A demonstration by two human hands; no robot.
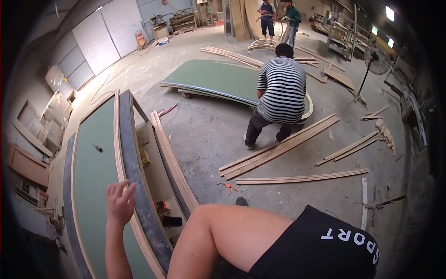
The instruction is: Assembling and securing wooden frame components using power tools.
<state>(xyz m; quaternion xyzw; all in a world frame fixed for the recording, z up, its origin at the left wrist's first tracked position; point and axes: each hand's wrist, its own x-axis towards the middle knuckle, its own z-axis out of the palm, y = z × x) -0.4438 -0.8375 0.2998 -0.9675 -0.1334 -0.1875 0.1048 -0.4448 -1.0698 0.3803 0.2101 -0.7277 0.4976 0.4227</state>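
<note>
My left hand (121, 203) hovers over or rests at the edge of a long green panel (95, 186), its fingers loosely bent and apart. Beside the fingertips runs a pale wood strip (119, 153) along the panel's right side; whether they touch it I cannot tell. No object shows in this hand. A small dark tool (97, 148) lies farther up the panel. Right of the strip is a dark grey stained board (134, 172). My right hand is out of view. My bare bent leg (209, 232) and black shorts (320, 246) fill the lower right.
Wood strips (278, 146) lie across the floor to the right, near an orange trigger tool (228, 187). A person in a striped shirt (282, 88) crouches by another green panel (209, 76). Two people stand at the back. A fan (374, 60) stands at the right.
</note>
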